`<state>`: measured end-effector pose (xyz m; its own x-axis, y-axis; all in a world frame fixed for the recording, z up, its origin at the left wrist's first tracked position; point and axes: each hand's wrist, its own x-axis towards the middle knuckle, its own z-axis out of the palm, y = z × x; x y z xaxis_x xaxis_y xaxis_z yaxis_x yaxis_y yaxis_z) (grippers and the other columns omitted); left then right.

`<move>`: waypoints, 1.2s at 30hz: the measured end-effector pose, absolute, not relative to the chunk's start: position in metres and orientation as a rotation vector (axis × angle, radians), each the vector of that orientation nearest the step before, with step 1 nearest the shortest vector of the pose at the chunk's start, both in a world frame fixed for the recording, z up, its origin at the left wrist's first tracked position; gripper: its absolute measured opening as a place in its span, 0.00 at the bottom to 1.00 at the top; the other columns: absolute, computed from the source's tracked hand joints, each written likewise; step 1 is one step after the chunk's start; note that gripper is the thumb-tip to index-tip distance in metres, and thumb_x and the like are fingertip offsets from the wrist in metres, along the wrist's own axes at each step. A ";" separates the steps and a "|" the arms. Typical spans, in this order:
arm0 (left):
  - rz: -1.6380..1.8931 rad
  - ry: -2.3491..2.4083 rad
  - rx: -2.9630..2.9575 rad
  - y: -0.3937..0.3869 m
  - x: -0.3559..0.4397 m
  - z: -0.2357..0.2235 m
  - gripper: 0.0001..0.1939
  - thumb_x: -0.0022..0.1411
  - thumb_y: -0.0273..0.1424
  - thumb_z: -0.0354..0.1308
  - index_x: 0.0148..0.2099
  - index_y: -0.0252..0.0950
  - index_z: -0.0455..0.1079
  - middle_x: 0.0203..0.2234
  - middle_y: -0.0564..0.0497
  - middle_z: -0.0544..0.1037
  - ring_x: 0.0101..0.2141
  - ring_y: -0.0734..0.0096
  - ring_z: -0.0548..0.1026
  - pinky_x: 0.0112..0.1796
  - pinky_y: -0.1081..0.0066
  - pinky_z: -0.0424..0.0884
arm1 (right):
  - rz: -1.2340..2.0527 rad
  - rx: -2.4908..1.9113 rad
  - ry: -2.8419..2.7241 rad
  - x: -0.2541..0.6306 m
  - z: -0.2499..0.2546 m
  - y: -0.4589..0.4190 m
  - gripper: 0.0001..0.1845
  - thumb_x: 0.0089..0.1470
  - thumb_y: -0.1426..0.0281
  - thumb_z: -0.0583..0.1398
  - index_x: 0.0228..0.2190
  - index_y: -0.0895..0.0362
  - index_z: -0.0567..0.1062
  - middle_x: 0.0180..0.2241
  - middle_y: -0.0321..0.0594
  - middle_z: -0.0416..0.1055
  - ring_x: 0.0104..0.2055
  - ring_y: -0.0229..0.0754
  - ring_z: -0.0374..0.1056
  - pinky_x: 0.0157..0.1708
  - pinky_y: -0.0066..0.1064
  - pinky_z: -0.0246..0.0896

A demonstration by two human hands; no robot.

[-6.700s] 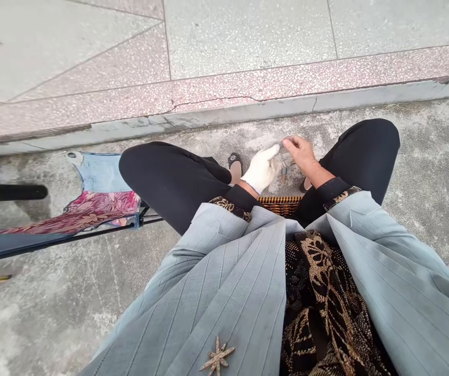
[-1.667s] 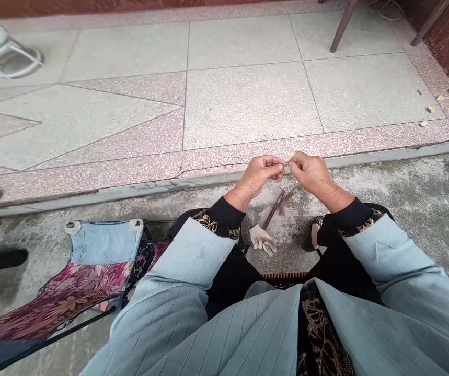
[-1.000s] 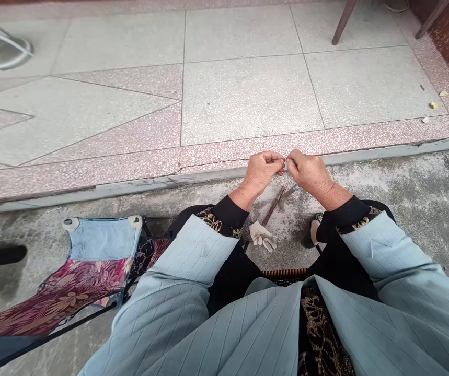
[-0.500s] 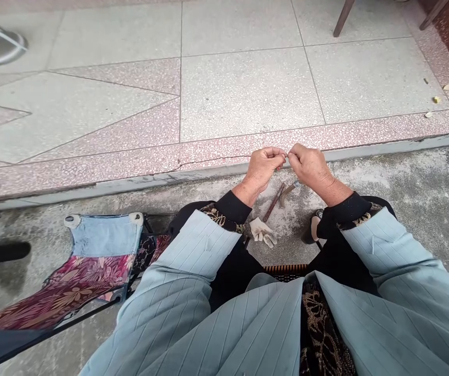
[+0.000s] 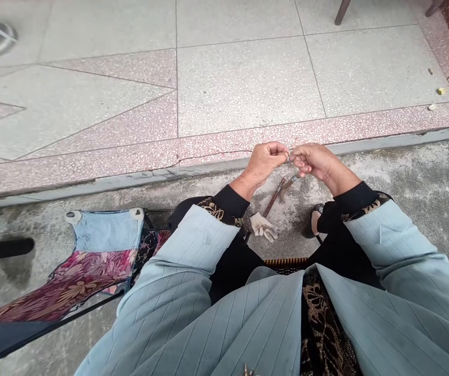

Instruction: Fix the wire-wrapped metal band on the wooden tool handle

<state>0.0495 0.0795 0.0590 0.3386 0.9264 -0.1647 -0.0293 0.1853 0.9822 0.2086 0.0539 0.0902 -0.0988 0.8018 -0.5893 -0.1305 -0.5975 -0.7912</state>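
Note:
My left hand [image 5: 266, 163] and my right hand [image 5: 315, 164] are bare and meet fingertip to fingertip above the step's edge. Thumb and forefinger of each are pinched together. Whatever lies between them is too small to make out. On the concrete below, a reddish-brown stick-like handle [image 5: 274, 197] lies beside a curved brownish piece [image 5: 286, 191] with a grey-blue end. I cannot tell whether the two are one tool. Closer to me, an off-white work glove [image 5: 262, 226] lies crumpled on the ground.
A raised terrazzo step [image 5: 248, 89] runs across in front. At left stands a folding chair [image 5: 102, 232] with denim and red floral fabric, near a black bar [image 5: 2, 249]. A woven wicker edge [image 5: 286, 262] shows between my legs. Leaves [image 5: 441, 91] lie far right.
The white glove worn on my left hand in the oldest frame is off. Both hands have since stayed pinched together. Just now my right hand has turned, showing its curled lower fingers.

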 end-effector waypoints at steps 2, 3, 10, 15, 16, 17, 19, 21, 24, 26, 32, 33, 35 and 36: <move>0.873 0.951 1.209 0.080 0.048 0.057 0.02 0.48 0.24 0.62 0.28 0.34 0.75 0.24 0.55 0.75 0.25 0.80 0.68 0.31 0.73 0.66 | 1.848 -1.480 -0.678 0.210 0.092 0.053 0.05 0.46 0.75 0.59 0.21 0.59 0.73 0.13 0.30 0.59 0.12 0.28 0.43 0.14 0.25 0.58; 0.880 0.931 1.222 0.081 0.048 0.055 0.02 0.48 0.25 0.62 0.28 0.34 0.75 0.24 0.55 0.75 0.25 0.80 0.68 0.31 0.73 0.66 | 1.886 -1.470 -0.645 0.210 0.092 0.053 0.06 0.48 0.75 0.59 0.21 0.59 0.73 0.13 0.30 0.59 0.12 0.27 0.42 0.14 0.25 0.57; 0.900 0.848 1.260 0.088 0.042 0.051 0.04 0.50 0.29 0.65 0.30 0.35 0.74 0.25 0.54 0.75 0.27 0.79 0.70 0.32 0.73 0.66 | 1.898 -1.280 -0.766 0.213 0.090 0.051 0.07 0.53 0.70 0.65 0.26 0.59 0.75 0.16 0.29 0.62 0.14 0.28 0.46 0.17 0.25 0.63; 0.903 0.859 1.256 0.091 0.041 0.051 0.05 0.51 0.29 0.66 0.31 0.35 0.74 0.26 0.55 0.75 0.26 0.80 0.70 0.30 0.74 0.65 | 1.872 -1.188 -0.842 0.217 0.086 0.049 0.14 0.50 0.64 0.73 0.28 0.60 0.77 0.19 0.31 0.67 0.17 0.28 0.52 0.22 0.26 0.70; 0.903 0.869 1.256 0.091 0.041 0.051 0.05 0.52 0.28 0.66 0.31 0.35 0.74 0.26 0.55 0.75 0.26 0.79 0.70 0.30 0.74 0.66 | 1.874 -1.169 -0.848 0.218 0.085 0.049 0.15 0.49 0.63 0.74 0.29 0.60 0.78 0.20 0.31 0.68 0.17 0.28 0.54 0.23 0.26 0.71; 0.904 0.875 1.257 0.091 0.041 0.051 0.05 0.52 0.28 0.66 0.32 0.35 0.74 0.26 0.54 0.75 0.26 0.79 0.70 0.30 0.74 0.66 | 1.877 -1.151 -0.853 0.219 0.085 0.048 0.16 0.48 0.62 0.75 0.29 0.60 0.78 0.21 0.31 0.69 0.18 0.28 0.55 0.24 0.26 0.72; 0.909 0.873 1.261 0.092 0.040 0.051 0.04 0.52 0.28 0.66 0.32 0.35 0.74 0.27 0.54 0.76 0.26 0.79 0.71 0.30 0.74 0.67 | 1.883 -1.128 -0.853 0.220 0.084 0.048 0.17 0.47 0.62 0.76 0.30 0.60 0.79 0.21 0.30 0.69 0.19 0.28 0.54 0.25 0.26 0.73; 0.911 0.866 1.266 0.093 0.040 0.052 0.04 0.53 0.27 0.65 0.32 0.35 0.74 0.27 0.54 0.76 0.26 0.78 0.71 0.30 0.74 0.67 | 1.890 -1.118 -0.845 0.220 0.084 0.048 0.17 0.47 0.62 0.76 0.29 0.60 0.78 0.21 0.30 0.69 0.19 0.27 0.54 0.25 0.26 0.72; 0.918 0.849 1.288 0.094 0.039 0.052 0.03 0.54 0.27 0.65 0.33 0.35 0.74 0.28 0.54 0.76 0.27 0.78 0.71 0.30 0.73 0.68 | 1.860 -1.121 -0.852 0.219 0.083 0.048 0.19 0.44 0.62 0.77 0.27 0.59 0.77 0.21 0.29 0.69 0.19 0.26 0.54 0.25 0.25 0.72; 0.922 0.835 1.314 0.095 0.038 0.052 0.02 0.55 0.26 0.65 0.33 0.35 0.74 0.27 0.54 0.76 0.26 0.78 0.70 0.30 0.73 0.68 | 1.810 -1.138 -0.870 0.218 0.082 0.048 0.19 0.43 0.63 0.77 0.26 0.59 0.76 0.20 0.29 0.69 0.18 0.26 0.54 0.25 0.25 0.72; 0.909 0.831 1.309 0.092 0.036 0.058 0.03 0.56 0.26 0.65 0.35 0.34 0.75 0.29 0.53 0.77 0.27 0.76 0.71 0.33 0.70 0.70 | 1.644 -1.201 -0.928 0.214 0.077 0.049 0.18 0.46 0.62 0.75 0.26 0.57 0.75 0.20 0.30 0.71 0.18 0.28 0.58 0.28 0.28 0.76; 0.907 0.837 1.299 0.092 0.036 0.058 0.04 0.56 0.26 0.66 0.36 0.34 0.75 0.29 0.53 0.77 0.27 0.76 0.72 0.33 0.69 0.71 | 1.615 -1.210 -0.941 0.214 0.075 0.050 0.17 0.46 0.62 0.75 0.26 0.57 0.75 0.20 0.30 0.71 0.18 0.28 0.59 0.28 0.28 0.76; 0.911 0.858 1.283 0.091 0.037 0.058 0.05 0.55 0.26 0.67 0.35 0.34 0.75 0.29 0.52 0.77 0.27 0.76 0.72 0.33 0.69 0.70 | 1.568 -1.226 -0.970 0.212 0.072 0.050 0.16 0.48 0.63 0.74 0.26 0.57 0.75 0.21 0.31 0.72 0.18 0.28 0.61 0.29 0.29 0.76; 0.915 0.868 1.280 0.091 0.037 0.057 0.05 0.55 0.27 0.67 0.35 0.34 0.75 0.30 0.52 0.77 0.27 0.76 0.71 0.33 0.70 0.70 | 1.551 -1.235 -0.985 0.212 0.071 0.050 0.15 0.49 0.64 0.73 0.26 0.57 0.75 0.21 0.31 0.73 0.18 0.29 0.62 0.29 0.29 0.76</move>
